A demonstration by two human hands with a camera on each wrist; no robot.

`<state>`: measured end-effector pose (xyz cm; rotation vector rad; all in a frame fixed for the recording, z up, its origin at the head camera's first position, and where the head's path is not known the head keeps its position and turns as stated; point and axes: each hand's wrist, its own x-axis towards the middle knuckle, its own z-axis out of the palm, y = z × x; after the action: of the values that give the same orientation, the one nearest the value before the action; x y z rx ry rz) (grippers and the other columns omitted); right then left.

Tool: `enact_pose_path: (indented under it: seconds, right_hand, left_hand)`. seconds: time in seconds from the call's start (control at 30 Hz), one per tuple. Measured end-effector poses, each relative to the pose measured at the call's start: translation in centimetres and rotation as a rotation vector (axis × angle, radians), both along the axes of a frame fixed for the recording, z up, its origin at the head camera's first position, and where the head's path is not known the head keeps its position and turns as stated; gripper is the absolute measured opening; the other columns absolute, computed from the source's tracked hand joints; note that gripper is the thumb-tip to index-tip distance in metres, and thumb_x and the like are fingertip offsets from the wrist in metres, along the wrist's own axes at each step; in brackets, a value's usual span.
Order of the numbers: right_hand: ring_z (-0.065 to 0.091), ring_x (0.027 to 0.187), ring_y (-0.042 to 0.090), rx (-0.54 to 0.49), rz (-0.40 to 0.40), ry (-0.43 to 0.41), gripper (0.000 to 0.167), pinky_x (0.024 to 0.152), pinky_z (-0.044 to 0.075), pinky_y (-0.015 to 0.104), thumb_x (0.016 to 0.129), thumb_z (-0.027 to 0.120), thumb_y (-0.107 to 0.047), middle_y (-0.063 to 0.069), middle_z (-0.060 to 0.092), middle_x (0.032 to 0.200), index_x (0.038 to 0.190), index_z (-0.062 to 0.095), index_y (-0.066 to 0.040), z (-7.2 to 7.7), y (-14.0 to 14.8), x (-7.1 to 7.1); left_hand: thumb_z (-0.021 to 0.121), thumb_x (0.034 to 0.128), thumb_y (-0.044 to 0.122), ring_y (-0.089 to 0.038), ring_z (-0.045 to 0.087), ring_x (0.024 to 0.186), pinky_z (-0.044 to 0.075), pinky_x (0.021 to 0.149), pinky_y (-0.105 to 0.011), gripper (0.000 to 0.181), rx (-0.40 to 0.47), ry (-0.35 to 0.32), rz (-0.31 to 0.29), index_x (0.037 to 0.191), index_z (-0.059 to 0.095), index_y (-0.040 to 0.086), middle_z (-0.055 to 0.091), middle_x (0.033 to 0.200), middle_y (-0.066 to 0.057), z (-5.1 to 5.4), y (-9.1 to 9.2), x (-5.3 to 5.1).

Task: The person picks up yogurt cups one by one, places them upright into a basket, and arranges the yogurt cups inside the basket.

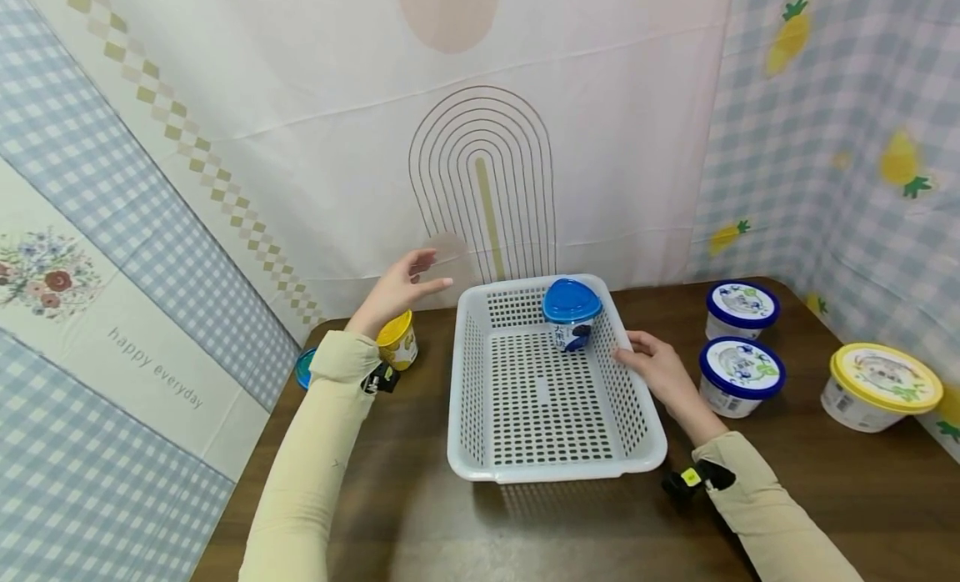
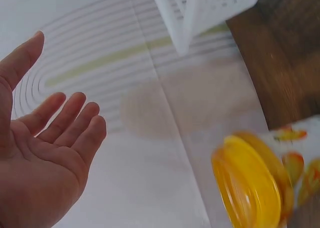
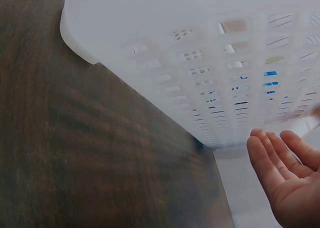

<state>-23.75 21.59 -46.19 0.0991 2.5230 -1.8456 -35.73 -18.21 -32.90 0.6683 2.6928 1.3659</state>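
A white plastic basket (image 1: 468,461) with slotted walls stands on the table. Inside, near its far right corner, is a small cup with a blue lid (image 1: 572,301). My right hand (image 1: 663,375) is at the basket's right rim, its thumb overlapping the edge; in the right wrist view its fingers (image 3: 285,160) are loosely bent beside the outer wall. Whether they touch the wall is hard to tell. My left hand (image 1: 401,288) is raised left of the basket, fingers spread and holding nothing. Below it stands a cup with a yellow lid (image 1: 397,340), partly covered by the wrist.
Two tubs with dark blue lids (image 1: 742,303) stand right of the basket, one behind the other. A larger yellow-lidded tub (image 1: 881,386) is at the far right. A teal lid (image 1: 303,368) shows behind the left sleeve. Cloth curtain (image 1: 337,148) hangs behind the table (image 1: 420,515).
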Motion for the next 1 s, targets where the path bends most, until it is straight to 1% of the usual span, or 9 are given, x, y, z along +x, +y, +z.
enact_pose_path:
  seconds: [0.1,0.17,0.33,0.43,0.53,0.63,0.83,0.9,1.0]
  right_hand:
    - [0.067,0.102,0.030,-0.007,0.004,-0.001,0.058,0.078,0.060,0.036,0.100,0.061,-0.031,0.029,0.055,0.135,0.147,0.045,0.000,-0.1,-0.1,0.0]
    - [0.067,0.103,0.030,-0.012,0.007,-0.004,0.059,0.078,0.060,0.035,0.100,0.061,-0.031,0.029,0.055,0.136,0.147,0.044,0.000,-0.1,-0.1,0.1]
    - [0.067,0.103,0.030,-0.016,0.003,-0.004,0.061,0.078,0.059,0.035,0.100,0.062,-0.032,0.028,0.055,0.136,0.148,0.043,0.000,-0.1,-0.1,0.1]
    - [0.067,0.103,0.030,-0.012,-0.001,0.001,0.060,0.078,0.059,0.035,0.100,0.062,-0.032,0.028,0.055,0.135,0.148,0.044,0.000,0.0,-0.1,0.2]
    - [0.067,0.103,0.030,-0.010,-0.006,0.003,0.059,0.078,0.059,0.035,0.100,0.061,-0.032,0.028,0.056,0.135,0.147,0.044,0.000,0.0,0.0,0.2]
    - [0.067,0.102,0.030,-0.014,-0.007,0.003,0.060,0.077,0.059,0.034,0.100,0.062,-0.032,0.028,0.055,0.135,0.147,0.044,0.000,-0.1,0.0,0.2]
    - [0.067,0.100,0.026,-0.037,0.003,0.018,0.059,0.075,0.059,0.031,0.100,0.062,-0.030,0.028,0.056,0.135,0.148,0.044,0.000,-0.1,0.0,0.1]
    - [0.067,0.099,0.025,-0.046,0.004,0.026,0.058,0.074,0.059,0.030,0.100,0.062,-0.029,0.027,0.056,0.134,0.147,0.045,0.000,0.0,0.0,0.1]
    - [0.067,0.099,0.025,-0.053,0.006,0.028,0.057,0.074,0.058,0.029,0.100,0.061,-0.028,0.027,0.057,0.133,0.147,0.046,0.001,-0.1,0.0,0.2]
  left_hand:
    - [0.075,0.0911,0.039,-0.030,0.037,0.144,0.027,0.119,-0.044,0.085,0.015,-0.012,0.035,0.157,0.031,0.009,0.042,0.154,-0.015,0.1,-1.8,0.3]
    - [0.074,0.0911,0.040,-0.030,0.036,0.145,0.026,0.119,-0.045,0.088,0.007,-0.018,0.062,0.159,0.027,0.011,0.041,0.155,-0.016,0.3,-2.9,0.5]
    - [0.072,0.0910,0.046,-0.032,0.035,0.145,0.027,0.119,-0.047,0.092,-0.031,-0.002,0.129,0.161,0.022,0.015,0.039,0.156,-0.015,1.3,-5.5,1.4]
    - [0.072,0.0902,0.048,-0.034,0.035,0.145,0.027,0.118,-0.050,0.098,-0.025,0.007,0.174,0.162,0.014,0.016,0.038,0.156,-0.016,1.7,-7.0,1.9]
    - [0.073,0.0896,0.049,-0.035,0.033,0.146,0.026,0.118,-0.051,0.103,-0.001,0.004,0.213,0.163,0.007,0.018,0.036,0.157,-0.017,2.1,-8.5,2.4]
    - [0.072,0.0908,0.046,-0.036,0.029,0.147,0.025,0.119,-0.051,0.105,0.024,0.005,0.228,0.163,0.002,0.019,0.032,0.159,-0.019,2.4,-9.8,2.9]
    - [0.071,0.0914,0.047,-0.034,0.026,0.149,0.023,0.120,-0.051,0.104,0.026,0.001,0.273,0.163,0.000,0.021,0.029,0.161,-0.018,2.5,-12.1,3.7]
    - [0.072,0.0906,0.048,-0.034,0.025,0.149,0.022,0.120,-0.050,0.105,0.024,-0.003,0.289,0.163,0.001,0.022,0.029,0.161,-0.017,2.3,-12.6,4.0]
    - [0.071,0.0911,0.047,-0.036,0.023,0.149,0.021,0.120,-0.052,0.105,0.022,-0.014,0.293,0.163,-0.001,0.023,0.027,0.162,-0.018,1.9,-13.3,4.5]
